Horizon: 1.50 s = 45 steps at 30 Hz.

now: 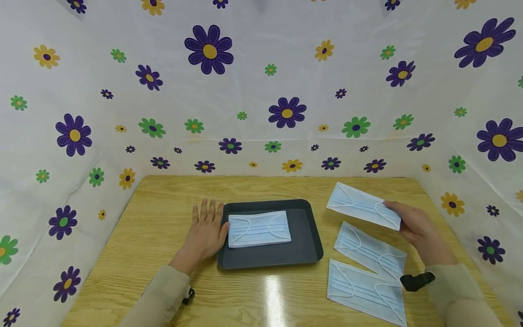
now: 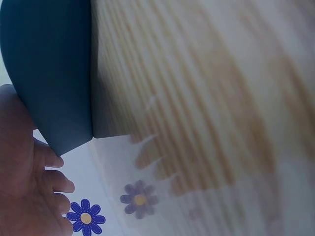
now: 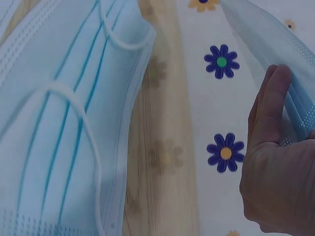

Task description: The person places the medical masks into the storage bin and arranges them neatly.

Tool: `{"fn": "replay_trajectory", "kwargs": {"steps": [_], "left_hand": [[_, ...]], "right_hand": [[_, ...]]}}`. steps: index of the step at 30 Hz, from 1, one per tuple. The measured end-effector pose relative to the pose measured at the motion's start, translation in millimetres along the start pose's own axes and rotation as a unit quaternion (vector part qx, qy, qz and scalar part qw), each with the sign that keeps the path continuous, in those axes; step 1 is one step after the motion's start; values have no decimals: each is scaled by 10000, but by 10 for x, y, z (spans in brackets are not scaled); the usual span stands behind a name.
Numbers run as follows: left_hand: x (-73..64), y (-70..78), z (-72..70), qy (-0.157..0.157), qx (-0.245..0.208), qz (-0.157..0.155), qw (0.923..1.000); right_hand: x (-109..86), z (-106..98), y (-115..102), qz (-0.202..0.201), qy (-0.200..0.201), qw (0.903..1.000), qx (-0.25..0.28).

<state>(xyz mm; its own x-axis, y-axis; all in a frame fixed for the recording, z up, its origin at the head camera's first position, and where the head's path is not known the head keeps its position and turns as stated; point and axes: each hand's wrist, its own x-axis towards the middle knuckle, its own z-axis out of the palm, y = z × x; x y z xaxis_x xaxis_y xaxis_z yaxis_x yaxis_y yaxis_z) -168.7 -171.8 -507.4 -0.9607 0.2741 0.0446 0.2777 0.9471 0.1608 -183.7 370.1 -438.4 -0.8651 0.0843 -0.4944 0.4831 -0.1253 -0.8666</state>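
Observation:
A light-blue face mask [image 1: 362,206] is raised at the right, its right end pinched by my right hand [image 1: 414,227]. The right wrist view shows the fingers [image 3: 269,108] on that mask's end. On the dark grey tray [image 1: 269,262], a small stack of folded masks [image 1: 259,230] lies in the left part, ear loops up. My left hand [image 1: 206,231] rests beside the tray's left edge, fingers straight and thumb at the rim. The tray's wall [image 2: 54,69] stands right against that hand in the left wrist view.
Two more masks lie on the wooden table [image 1: 171,195] to the right of the tray: an upper mask [image 1: 367,252] overlapping a lower mask [image 1: 363,288]. A white flower-print cloth [image 1: 245,91] encloses the table at the back and sides.

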Motion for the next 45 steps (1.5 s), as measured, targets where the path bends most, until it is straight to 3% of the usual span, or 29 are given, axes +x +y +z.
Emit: {"fn": "replay_trajectory", "kwargs": {"steps": [12, 23, 38, 45], "left_hand": [[-3, -14, 18, 23, 52, -6, 10000], [-2, -26, 23, -100, 26, -20, 9999], [25, -27, 38, -110, 22, -25, 9999], [32, -36, 52, -86, 4, -39, 10000]], "right_hand": [[59, 509, -13, -186, -718, 9963, -429], [75, 949, 15, -275, -837, 9857, -1440], [193, 1593, 172, -321, -1401, 9790, -1446], [277, 1858, 206, -273, -1416, 9794, -1416]]}}
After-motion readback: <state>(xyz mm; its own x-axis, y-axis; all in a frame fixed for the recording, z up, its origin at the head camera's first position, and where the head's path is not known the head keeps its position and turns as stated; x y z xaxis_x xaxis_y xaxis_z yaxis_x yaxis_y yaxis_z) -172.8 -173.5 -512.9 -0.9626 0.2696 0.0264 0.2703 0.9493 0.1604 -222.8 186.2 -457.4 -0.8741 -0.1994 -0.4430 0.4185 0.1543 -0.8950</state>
